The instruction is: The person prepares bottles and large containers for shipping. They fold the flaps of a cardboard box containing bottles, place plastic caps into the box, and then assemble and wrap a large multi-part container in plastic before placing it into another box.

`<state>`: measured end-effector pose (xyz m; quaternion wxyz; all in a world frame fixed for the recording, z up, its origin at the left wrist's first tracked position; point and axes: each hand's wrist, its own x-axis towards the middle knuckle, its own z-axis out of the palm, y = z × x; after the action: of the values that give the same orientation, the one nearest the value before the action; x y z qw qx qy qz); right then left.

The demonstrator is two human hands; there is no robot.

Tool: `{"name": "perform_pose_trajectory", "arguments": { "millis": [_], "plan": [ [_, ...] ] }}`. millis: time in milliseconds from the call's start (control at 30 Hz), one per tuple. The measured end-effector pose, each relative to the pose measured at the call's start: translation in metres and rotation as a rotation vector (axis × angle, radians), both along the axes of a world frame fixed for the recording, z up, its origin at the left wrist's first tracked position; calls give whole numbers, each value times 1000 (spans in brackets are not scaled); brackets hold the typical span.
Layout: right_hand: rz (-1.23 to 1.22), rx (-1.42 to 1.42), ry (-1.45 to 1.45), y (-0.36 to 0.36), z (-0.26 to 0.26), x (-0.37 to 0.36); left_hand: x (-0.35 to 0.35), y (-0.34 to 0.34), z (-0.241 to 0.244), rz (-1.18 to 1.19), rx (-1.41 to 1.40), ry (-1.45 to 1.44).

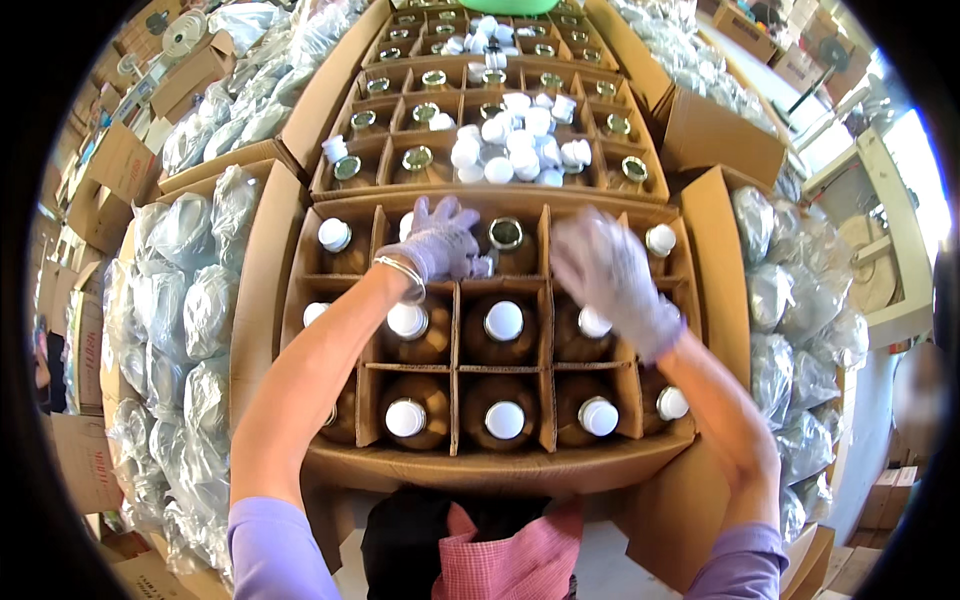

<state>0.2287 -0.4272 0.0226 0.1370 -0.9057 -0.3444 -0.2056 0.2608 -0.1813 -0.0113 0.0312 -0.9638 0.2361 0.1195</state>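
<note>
A divided cardboard carton full of brown bottles stands before me, most of them topped with white caps. My left hand, in a thin pale glove, is over the back row with its fingers spread, beside a partly hidden white cap. Something small and pale shows by its thumb, too unclear to name. To its right is an uncapped bottle with a bare round mouth. My right hand, also gloved and blurred, hangs over the back right cells and hides what is beneath it.
Behind stands a second divided carton of uncapped bottles, with loose white caps heaped on it. A third carton is farther back, near a green basin. Cartons of plastic-wrapped items flank me on the left and right.
</note>
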Motion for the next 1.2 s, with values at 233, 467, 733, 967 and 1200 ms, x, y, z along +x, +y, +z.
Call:
{"name": "perform_pose_trajectory", "arguments": {
  "millis": [233, 467, 733, 967, 1200],
  "plan": [
    [-161, -410, 86, 52, -12, 133, 13, -29, 24, 64, -644, -283],
    [-173, 48, 277, -63, 30, 39, 11, -57, -25, 26, -349, -466],
    [-441, -227, 219, -135, -48, -61, 25, -63, 7, -22, -319, -380],
    [-320, -89, 512, -145, -48, -55, 74, -57, 0, 345, -195, -458],
    [-217, -3, 460, -172, -70, -49, -60, 33, 63, 128, -802, -357]
  ]
}}
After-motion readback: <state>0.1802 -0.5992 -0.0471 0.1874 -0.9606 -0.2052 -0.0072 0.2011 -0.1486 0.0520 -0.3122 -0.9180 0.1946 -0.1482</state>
